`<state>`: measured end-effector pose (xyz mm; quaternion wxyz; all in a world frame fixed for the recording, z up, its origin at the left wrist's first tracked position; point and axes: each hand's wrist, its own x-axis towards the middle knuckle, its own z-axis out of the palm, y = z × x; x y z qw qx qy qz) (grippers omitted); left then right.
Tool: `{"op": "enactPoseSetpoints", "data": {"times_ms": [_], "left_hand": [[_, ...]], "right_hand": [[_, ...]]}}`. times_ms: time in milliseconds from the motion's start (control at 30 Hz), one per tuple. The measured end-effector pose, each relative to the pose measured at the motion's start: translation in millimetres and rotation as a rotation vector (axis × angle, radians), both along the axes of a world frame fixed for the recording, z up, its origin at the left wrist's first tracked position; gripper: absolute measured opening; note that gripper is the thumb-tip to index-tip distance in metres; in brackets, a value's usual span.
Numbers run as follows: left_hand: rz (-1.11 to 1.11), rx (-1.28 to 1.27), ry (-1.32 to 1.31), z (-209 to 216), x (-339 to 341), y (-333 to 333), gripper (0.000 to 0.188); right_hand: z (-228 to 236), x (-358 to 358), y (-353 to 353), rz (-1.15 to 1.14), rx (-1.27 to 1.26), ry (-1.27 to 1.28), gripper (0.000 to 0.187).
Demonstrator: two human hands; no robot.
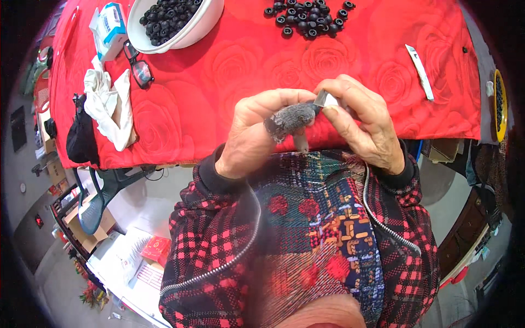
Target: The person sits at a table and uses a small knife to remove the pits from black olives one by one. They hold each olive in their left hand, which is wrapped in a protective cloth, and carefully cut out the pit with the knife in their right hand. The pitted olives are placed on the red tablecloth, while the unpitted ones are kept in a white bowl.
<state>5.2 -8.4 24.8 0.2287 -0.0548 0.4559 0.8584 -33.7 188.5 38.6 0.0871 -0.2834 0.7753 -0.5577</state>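
My left hand point(252, 131) is closed, with worn grey fuzzy cloth point(289, 121) wrapped about its thumb and fingertips. A small dark piece point(315, 107) shows at those fingertips, mostly hidden; its kind is unclear. My right hand point(361, 123) pinches a small flat blade point(322, 98) with a white part at its lower side, between thumb and forefinger. The blade meets the dark piece, and both hands are held close together above the near edge of the red table. Beyond them lies a loose pile of small round black caps point(311, 19).
At the far left a white bowl point(216, 22) holds more black caps, beside a tissue pack point(111, 33), eyeglasses point(142, 74), white cloth point(123, 112) and black cloth point(82, 136). A white strip point(420, 74) lies right on the red tablecloth point(235, 68). A yellow basin point(502, 106) stands beyond the right edge.
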Motion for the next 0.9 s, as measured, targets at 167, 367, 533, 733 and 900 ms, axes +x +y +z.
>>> {"op": "enactPoseSetpoints", "data": {"times_ms": [167,367,533,733,900], "left_hand": [[0.005,-0.013,0.013,-3.3,-1.1,0.2,0.031],[0.014,0.002,0.002,-3.7,-1.4,0.5,0.031],[0.010,0.001,-0.001,-3.7,-4.3,1.6,0.030],[0.014,0.026,-0.001,-5.9,-3.3,0.4,0.028],[-0.011,0.034,0.060,-6.8,-4.8,-0.9,0.027]], "right_hand": [[-7.4,-0.3,-2.8,-0.017,-0.049,0.027,0.020],[-6.0,0.1,-2.2,-0.018,-0.030,-0.017,0.020],[-7.5,-0.6,-1.3,-0.033,-0.028,-0.010,0.020],[-8.6,-1.2,-0.1,-0.025,-0.020,-0.014,0.021],[-11.0,-1.6,-0.7,-0.029,-0.059,-0.026,0.020]]}}
